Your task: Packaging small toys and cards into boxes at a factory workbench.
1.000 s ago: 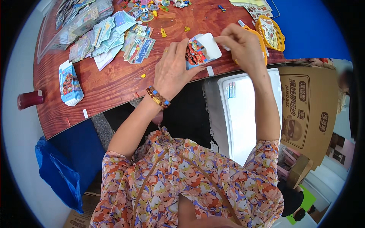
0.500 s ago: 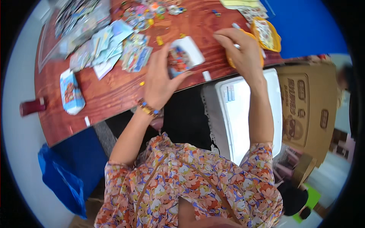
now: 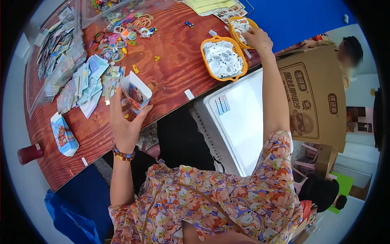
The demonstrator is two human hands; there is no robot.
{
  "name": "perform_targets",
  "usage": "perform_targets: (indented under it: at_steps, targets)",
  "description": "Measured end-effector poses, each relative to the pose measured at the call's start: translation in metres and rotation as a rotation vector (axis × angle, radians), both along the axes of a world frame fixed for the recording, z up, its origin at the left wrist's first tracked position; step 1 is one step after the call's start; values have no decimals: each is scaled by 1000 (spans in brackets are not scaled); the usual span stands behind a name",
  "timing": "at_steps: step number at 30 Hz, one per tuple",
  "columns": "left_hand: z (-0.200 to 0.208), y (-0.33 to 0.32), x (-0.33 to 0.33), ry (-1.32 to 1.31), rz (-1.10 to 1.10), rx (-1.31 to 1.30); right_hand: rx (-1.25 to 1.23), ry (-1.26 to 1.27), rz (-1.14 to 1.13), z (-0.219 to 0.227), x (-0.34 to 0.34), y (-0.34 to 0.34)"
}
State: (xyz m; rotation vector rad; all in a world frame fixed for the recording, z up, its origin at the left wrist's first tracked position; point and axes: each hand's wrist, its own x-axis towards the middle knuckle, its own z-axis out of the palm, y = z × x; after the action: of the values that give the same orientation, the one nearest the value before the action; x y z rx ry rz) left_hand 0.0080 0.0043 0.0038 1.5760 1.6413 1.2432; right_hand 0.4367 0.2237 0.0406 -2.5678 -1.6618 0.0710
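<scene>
My left hand (image 3: 125, 120) is wrapped around a small open-topped carton (image 3: 137, 96), blue and white with a raised white flap, held over the table's front edge. Something colourful lies inside the carton. At the far right, my right hand (image 3: 258, 40) reaches down into a small orange basket (image 3: 248, 21) of white printed packets. Its fingers are bent together among the packets, and whatever the tips hold is hidden. Just nearer stands a second orange basket (image 3: 243, 72), heaped with white packets (image 3: 221, 59).
Flat blue cartons (image 3: 65, 134) are stacked at the left, by a dark red cylinder (image 3: 30, 153). Cards (image 3: 91, 77) and small colourful trinkets (image 3: 118, 42) lie behind the left hand. A white lidded container (image 3: 239, 118) and a large cardboard box (image 3: 310, 93) stand at the right.
My right hand has moved from above the nearer basket to the farther one. My left hand still holds the carton, now turned more upright. The whole view has shifted.
</scene>
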Motion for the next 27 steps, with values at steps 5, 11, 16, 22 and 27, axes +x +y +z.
perform_targets:
  at_steps: [5,11,16,22,27]
  targets:
    - [1,8,2,190,-58,153,119,22,3,-12,22,11]
    - [-7,7,4,150,-58,114,-12,-42,-51,7,15,-2]
    - [-11,0,-3,25,-37,19,-36,-9,-98,3,0,5]
    - [-11,4,2,-26,-84,23,-28,165,-123,-1,14,13]
    - [-20,3,-10,95,-74,94,211,426,-60,-10,34,20]
